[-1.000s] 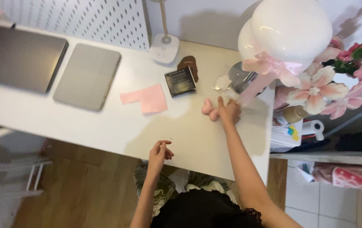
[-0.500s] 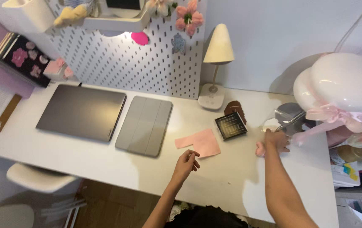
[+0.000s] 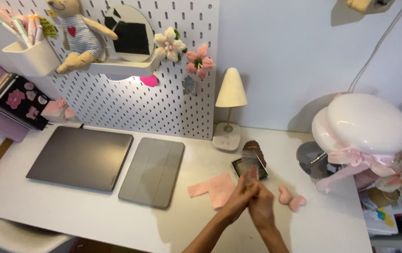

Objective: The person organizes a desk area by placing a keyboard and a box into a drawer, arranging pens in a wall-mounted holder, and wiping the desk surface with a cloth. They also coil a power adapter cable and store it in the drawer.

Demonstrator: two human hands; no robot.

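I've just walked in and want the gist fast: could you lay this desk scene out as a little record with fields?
Left hand: left hand pressed against the right, fingers together above the desk
Right hand: right hand meeting the left; whether anything is held cannot be told
Nearest things: pink paper piece; small dark square packet; pink heart-shaped item
Surface: white desk
Left side: closed grey laptop; grey folded tablet case
Back: white pegboard; small cream cone-shaded lamp

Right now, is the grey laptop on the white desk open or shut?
Shut: the grey laptop lies flat with its lid down, no screen or keys showing.
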